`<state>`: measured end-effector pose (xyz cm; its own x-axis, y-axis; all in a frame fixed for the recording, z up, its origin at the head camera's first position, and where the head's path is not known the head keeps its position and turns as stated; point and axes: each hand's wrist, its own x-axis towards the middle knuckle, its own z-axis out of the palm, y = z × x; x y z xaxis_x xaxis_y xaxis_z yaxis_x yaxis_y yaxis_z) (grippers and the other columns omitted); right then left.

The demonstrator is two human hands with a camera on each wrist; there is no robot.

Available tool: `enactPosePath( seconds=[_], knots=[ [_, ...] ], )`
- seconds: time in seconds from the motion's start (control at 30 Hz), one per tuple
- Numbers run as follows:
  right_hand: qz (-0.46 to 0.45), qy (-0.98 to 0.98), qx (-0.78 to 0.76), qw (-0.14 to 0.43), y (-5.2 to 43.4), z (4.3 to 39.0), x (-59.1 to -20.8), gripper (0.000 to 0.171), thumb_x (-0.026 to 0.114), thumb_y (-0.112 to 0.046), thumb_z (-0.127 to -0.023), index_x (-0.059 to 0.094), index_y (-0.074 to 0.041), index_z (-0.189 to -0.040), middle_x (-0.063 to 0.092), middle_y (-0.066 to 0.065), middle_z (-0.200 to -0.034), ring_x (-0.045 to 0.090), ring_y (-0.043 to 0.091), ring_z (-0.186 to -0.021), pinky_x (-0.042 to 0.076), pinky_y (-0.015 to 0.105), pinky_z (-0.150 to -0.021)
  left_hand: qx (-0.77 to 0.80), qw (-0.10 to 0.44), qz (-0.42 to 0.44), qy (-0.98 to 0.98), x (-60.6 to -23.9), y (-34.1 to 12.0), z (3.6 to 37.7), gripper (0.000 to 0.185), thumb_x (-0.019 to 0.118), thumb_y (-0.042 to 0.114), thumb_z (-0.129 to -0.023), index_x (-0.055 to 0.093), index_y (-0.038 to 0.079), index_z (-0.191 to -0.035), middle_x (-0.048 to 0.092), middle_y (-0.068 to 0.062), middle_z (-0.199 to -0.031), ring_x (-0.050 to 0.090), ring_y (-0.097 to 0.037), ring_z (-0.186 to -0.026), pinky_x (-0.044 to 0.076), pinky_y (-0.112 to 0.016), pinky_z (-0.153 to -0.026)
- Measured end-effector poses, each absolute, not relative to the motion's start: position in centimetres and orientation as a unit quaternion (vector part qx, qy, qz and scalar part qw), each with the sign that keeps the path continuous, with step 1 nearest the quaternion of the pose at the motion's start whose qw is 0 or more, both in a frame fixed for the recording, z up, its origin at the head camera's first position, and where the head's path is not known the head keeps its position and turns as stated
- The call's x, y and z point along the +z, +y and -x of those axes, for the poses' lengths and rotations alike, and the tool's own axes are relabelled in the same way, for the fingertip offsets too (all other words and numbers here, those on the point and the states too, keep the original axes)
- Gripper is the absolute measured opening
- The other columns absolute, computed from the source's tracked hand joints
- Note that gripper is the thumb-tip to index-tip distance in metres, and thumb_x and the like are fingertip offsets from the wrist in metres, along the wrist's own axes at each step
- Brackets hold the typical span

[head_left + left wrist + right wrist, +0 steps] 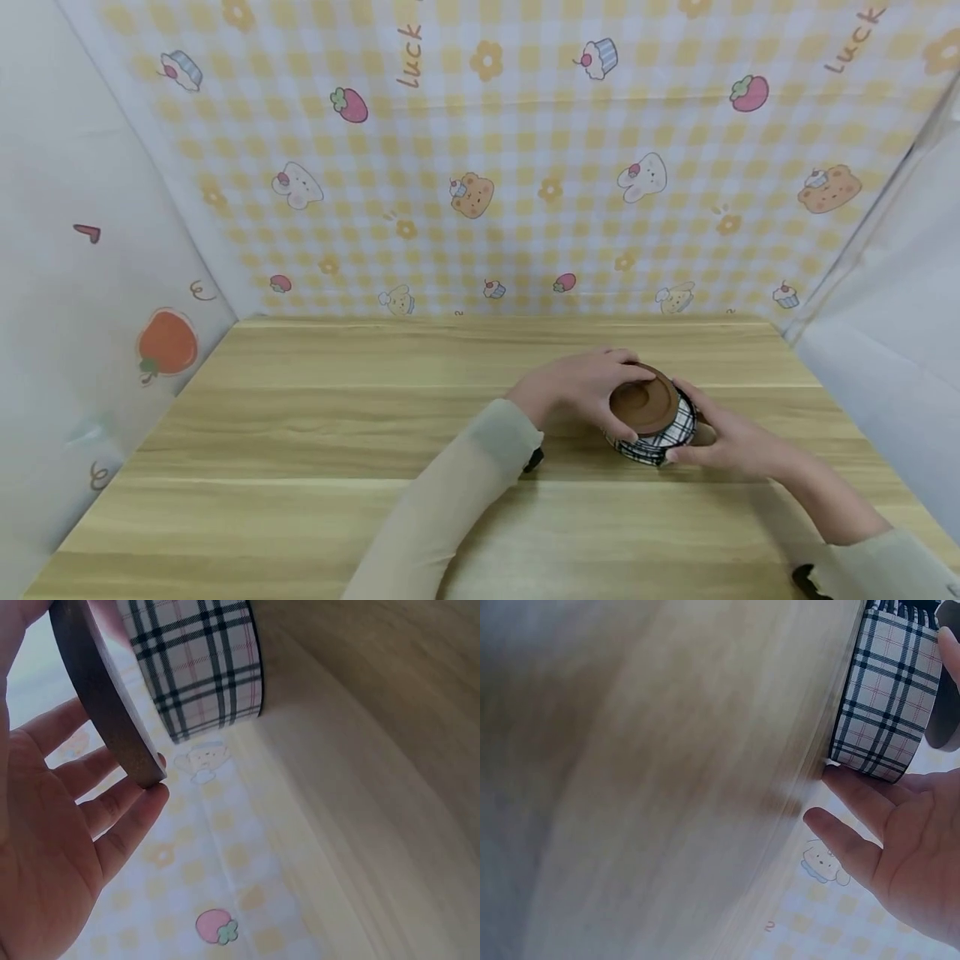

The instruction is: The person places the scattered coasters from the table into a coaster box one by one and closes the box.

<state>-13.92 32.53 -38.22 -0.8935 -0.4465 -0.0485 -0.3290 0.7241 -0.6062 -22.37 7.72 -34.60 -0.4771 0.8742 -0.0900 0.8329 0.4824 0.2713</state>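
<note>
A round box [681, 427] with black, white and pink plaid sides stands on the wooden table, right of the middle in the head view. My left hand [576, 387] grips a round brown lid [647, 405] by its rim, thumb and fingers on opposite sides. In the left wrist view the lid [105, 697] is tilted, with a gap between it and the plaid wall [202, 667]. My right hand [738, 437] holds the box from the right, thumb at the near side and fingers at the far side. The inside of the box is hidden.
The wooden table [315, 417] runs back to a yellow-checked cloth wall [517, 150] printed with cartoon animals and strawberries. Whitish cloth walls [112, 292] close off the left and right sides. My left forearm [442, 508] reaches across the table's front middle.
</note>
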Motion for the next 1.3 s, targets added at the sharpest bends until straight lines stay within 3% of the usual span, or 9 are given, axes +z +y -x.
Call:
enactPosePath(
  seconds=[0.13, 0.17, 0.27, 0.43, 0.67, 1.0, 1.3],
  knots=[
    [0.219, 0.917, -0.321, 0.089, 32.5, 14.0, -38.2, 0.099, 0.076, -0.029, -0.087, 0.013, 0.000, -0.157, 0.033, 0.030, -0.153, 0.041, 0.048, -0.134, 0.045, 0.026, -0.098, 0.088, 0.116, -0.491, 0.859, -34.9, 8.5, 22.5, 0.088, 0.073, 0.061, -0.080, 0.038, 0.029, -0.154, 0.034, 0.006, -0.156, 0.035, -0.012, -0.138, 0.039, -0.024, -0.110],
    [0.223, 0.916, -0.323, 0.087, 32.5, 14.0, -38.2, 0.099, 0.076, -0.028, -0.087, 0.012, -0.001, -0.158, 0.033, 0.030, -0.154, 0.040, 0.048, -0.134, 0.044, 0.025, -0.097, 0.083, 0.116, -0.491, 0.859, -34.9, 8.7, 22.6, 0.088, 0.072, 0.061, -0.080, 0.037, 0.029, -0.154, 0.034, 0.007, -0.156, 0.035, -0.012, -0.138, 0.039, -0.024, -0.110],
    [0.229, 0.911, -0.331, 0.090, 32.4, 13.9, -38.1, 0.098, 0.076, -0.025, -0.087, 0.012, -0.003, -0.158, 0.033, 0.030, -0.154, 0.040, 0.049, -0.135, 0.045, 0.031, -0.099, 0.067, 0.117, -0.493, 0.860, -35.1, 9.3, 22.5, 0.088, 0.071, 0.063, -0.080, 0.036, 0.030, -0.154, 0.034, 0.007, -0.157, 0.035, -0.012, -0.138, 0.038, -0.024, -0.111],
    [0.222, 0.907, -0.341, 0.104, 32.3, 13.8, -37.9, 0.100, 0.075, -0.024, -0.089, 0.007, 0.000, -0.158, 0.028, 0.034, -0.154, 0.037, 0.055, -0.135, 0.041, 0.065, -0.096, 0.046, 0.117, -0.490, 0.862, -35.2, 10.1, 22.4, 0.088, 0.069, 0.065, -0.080, 0.036, 0.032, -0.154, 0.032, 0.008, -0.158, 0.034, -0.011, -0.139, 0.038, -0.024, -0.111],
    [0.215, 0.909, -0.339, 0.109, 32.3, 13.8, -38.1, 0.099, 0.074, -0.030, -0.090, 0.008, -0.003, -0.159, 0.030, 0.031, -0.155, 0.040, 0.050, -0.136, 0.042, 0.063, -0.097, 0.025, 0.109, -0.493, 0.863, -35.5, 10.6, 22.2, 0.087, 0.068, 0.068, -0.079, 0.037, 0.035, -0.153, 0.030, 0.008, -0.159, 0.032, -0.011, -0.140, 0.039, -0.025, -0.111],
    [0.206, 0.913, -0.334, 0.111, 32.5, 13.8, -38.3, 0.102, 0.074, -0.033, -0.089, 0.009, 0.005, -0.156, 0.031, 0.034, -0.153, 0.036, 0.054, -0.137, 0.037, 0.069, -0.098, 0.025, 0.104, -0.496, 0.862, -35.8, 10.6, 22.3, 0.086, 0.068, 0.068, -0.079, 0.039, 0.034, -0.152, 0.032, 0.006, -0.159, 0.031, -0.012, -0.142, 0.037, -0.025, -0.112],
    [0.199, 0.914, -0.334, 0.114, 32.6, 13.7, -38.1, 0.103, 0.074, -0.035, -0.089, 0.008, 0.006, -0.156, 0.031, 0.035, -0.153, 0.035, 0.055, -0.137, 0.037, 0.070, -0.098, 0.021, 0.107, -0.501, 0.859, -36.1, 10.6, 22.4, 0.088, 0.065, 0.070, -0.081, 0.034, 0.032, -0.154, 0.029, 0.006, -0.161, 0.029, -0.013, -0.144, 0.034, -0.027, -0.115]
  ],
)
